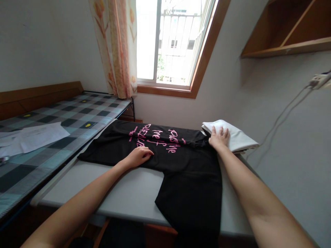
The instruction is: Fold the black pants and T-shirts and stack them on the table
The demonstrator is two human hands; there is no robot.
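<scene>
A black T-shirt with pink lettering lies spread sideways over the table, one sleeve hanging past the front edge. Its upper side is gathered in a long fold. My left hand rests on the shirt beside the lettering, fingers curled together; whether cloth is caught in them is hidden. At the right, my right hand lies with its fingers spread on a folded white cloth, which tops a small stack. The thumb side of that hand is close to the bunched end of the black shirt.
The light grey table stands beside a bed with a checked mattress, where paper sheets lie. Behind are a curtain and a window. A wooden shelf and a plugged-in cable are at right.
</scene>
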